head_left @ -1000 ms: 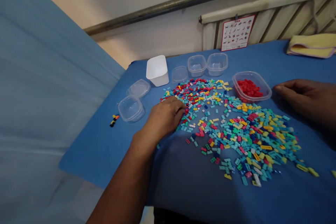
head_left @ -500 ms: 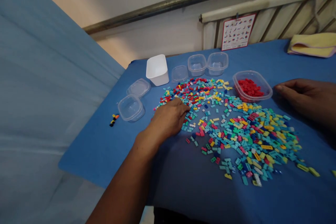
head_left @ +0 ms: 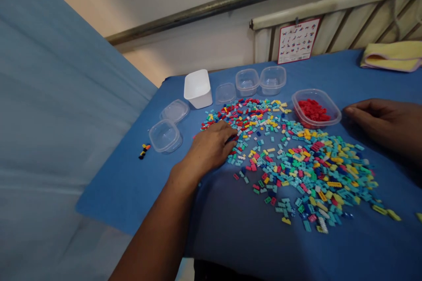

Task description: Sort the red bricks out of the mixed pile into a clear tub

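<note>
My left hand (head_left: 212, 142) reaches over the left end of the scattered small toy building bricks (head_left: 329, 171). Its fingers bend down onto the bricks, the thumb a little apart from them, and nothing shows held between them. Red bricks lie close to its fingertips. At the right, my right hand (head_left: 384, 120) rests on its side beside a clear plastic tub (head_left: 334, 118) of red bricks (head_left: 313, 109). Its thumb and forefinger are together near the tub's rim; whether something is between them is hidden.
Clear tubs (head_left: 165, 136) stand left and at the back, near clear lids (head_left: 175, 110) and a white container (head_left: 198, 90). A few black and orange pieces (head_left: 143, 151) lie left. A picture card (head_left: 296, 41) and a folded yellow cloth (head_left: 391, 56) are at the back.
My left hand's thumb has parted from its fingers, and the hand has flattened slightly over the bricks. The right hand stays by the tub.
</note>
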### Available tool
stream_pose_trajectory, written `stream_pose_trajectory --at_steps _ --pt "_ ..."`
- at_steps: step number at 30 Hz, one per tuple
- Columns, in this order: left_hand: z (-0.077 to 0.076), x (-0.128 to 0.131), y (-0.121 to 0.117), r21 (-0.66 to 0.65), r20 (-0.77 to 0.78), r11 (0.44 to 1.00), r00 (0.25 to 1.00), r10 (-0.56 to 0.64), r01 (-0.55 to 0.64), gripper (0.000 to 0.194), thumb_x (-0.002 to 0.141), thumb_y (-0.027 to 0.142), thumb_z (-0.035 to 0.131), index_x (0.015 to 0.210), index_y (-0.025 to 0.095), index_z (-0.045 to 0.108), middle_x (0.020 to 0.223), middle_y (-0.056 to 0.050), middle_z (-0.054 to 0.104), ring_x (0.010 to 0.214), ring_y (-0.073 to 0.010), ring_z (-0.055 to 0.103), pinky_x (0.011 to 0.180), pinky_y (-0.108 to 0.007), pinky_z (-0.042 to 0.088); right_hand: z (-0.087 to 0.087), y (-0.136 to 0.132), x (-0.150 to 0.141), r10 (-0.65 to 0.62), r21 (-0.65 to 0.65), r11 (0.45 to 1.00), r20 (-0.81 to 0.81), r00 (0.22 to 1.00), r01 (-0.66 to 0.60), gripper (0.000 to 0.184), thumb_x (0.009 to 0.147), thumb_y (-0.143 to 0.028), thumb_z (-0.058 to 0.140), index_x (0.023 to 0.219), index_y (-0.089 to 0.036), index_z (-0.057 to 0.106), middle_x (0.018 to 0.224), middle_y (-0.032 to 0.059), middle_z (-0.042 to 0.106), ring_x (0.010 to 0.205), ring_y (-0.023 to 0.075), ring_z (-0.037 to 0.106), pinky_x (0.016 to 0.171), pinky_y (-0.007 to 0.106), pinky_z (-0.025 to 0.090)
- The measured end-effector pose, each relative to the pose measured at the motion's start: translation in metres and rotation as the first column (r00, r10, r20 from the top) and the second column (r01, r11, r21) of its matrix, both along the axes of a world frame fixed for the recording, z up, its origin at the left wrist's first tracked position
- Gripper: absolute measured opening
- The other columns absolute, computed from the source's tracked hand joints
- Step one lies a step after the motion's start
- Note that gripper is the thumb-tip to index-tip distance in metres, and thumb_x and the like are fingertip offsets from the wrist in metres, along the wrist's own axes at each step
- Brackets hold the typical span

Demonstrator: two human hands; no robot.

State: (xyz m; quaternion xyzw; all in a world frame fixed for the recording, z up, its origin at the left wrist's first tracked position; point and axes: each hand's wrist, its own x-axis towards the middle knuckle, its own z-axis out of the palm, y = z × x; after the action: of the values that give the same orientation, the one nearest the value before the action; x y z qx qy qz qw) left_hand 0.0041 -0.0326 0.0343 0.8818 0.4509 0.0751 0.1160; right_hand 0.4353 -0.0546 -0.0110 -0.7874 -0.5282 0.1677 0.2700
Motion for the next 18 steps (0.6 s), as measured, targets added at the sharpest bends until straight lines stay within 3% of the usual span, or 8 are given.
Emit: stream_pose_trajectory --at_steps 5,11,18 --pt "0.001 0.000 0.001 0.003 -0.044 1.000 0.999 -0.014 0.014 0.024 0.109 0.030 0.061 0.125 0.023 0.077 0.123 -0.010 0.076 0.119 -0.0278 0.071 0.102 -0.044 0.060 -0.003 0.001 0.003 -0.006 -0.007 1.000 -0.018 1.000 0.006 0.055 0.076 -0.068 0.063 0.102 -0.026 0.085 0.084 0.0077 0.082 0.079 0.0327 0.073 0.071 0.044 0.050" --pt "-0.001 -0.002 0.008 0.000 -0.039 0.996 0.995 -0.087 0.087 0.022 0.107 0.027 0.066 0.125 0.023 0.077 0.129 -0.009 0.077 0.124 -0.0276 0.070 0.108 -0.044 0.057 -0.002 -0.003 -0.001 -0.015 -0.006 1.000 -0.007 1.000 0.015 0.054 0.076 -0.070 0.062 0.100 -0.026 0.084 0.084 0.0077 0.081 0.079 0.0340 0.074 0.071 0.045 0.050" --pt "-0.003 -0.001 0.014 -0.014 -0.051 0.997 0.995 -0.081 0.080 0.015 0.105 0.030 0.070 0.115 0.024 0.080 0.118 -0.007 0.080 0.112 -0.0250 0.073 0.095 -0.038 0.057 -0.006 -0.005 0.003 0.025 0.005 1.000 0.026 0.999 -0.026 0.054 0.081 -0.072 0.062 0.105 -0.028 0.084 0.092 0.0090 0.083 0.083 0.0363 0.075 0.066 0.043 0.051"
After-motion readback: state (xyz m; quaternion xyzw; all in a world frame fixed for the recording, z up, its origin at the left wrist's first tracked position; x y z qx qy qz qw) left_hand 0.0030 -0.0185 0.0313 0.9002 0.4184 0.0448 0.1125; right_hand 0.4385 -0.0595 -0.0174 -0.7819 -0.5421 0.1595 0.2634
